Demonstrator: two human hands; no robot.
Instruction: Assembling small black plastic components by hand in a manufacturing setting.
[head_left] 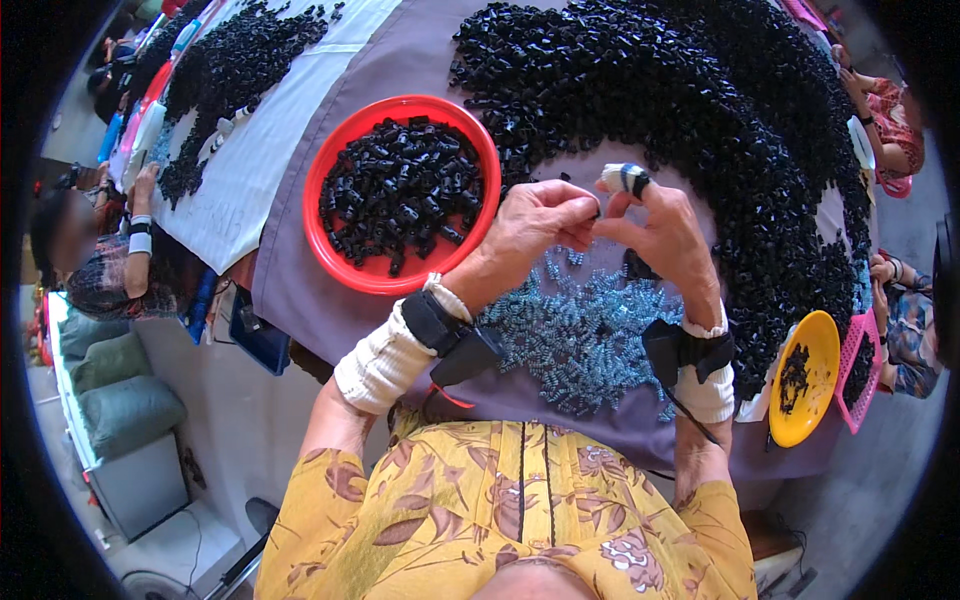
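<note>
My left hand [545, 222] is closed in a pinch, with a small black plastic piece [597, 213] showing at its fingertips. Close beside it, my right hand [665, 230] has its fingers curled toward the thumb; what they hold, if anything, is too small to make out. One finger of that hand wears a white wrap [625, 179] with a dark band. Below both hands lies a spread of small bluish coil springs [575, 345]. To the left of my left hand stands a red round basin [312, 200] partly filled with black plastic pieces [400, 190].
A large heap of black pieces [650, 75] covers the far and right side of the purple-grey tablecloth [330, 130]. At the right edge are a yellow bowl [822, 375] and a pink basket [862, 330]. Other people sit left and right, including a person [110, 250] at a white-covered table.
</note>
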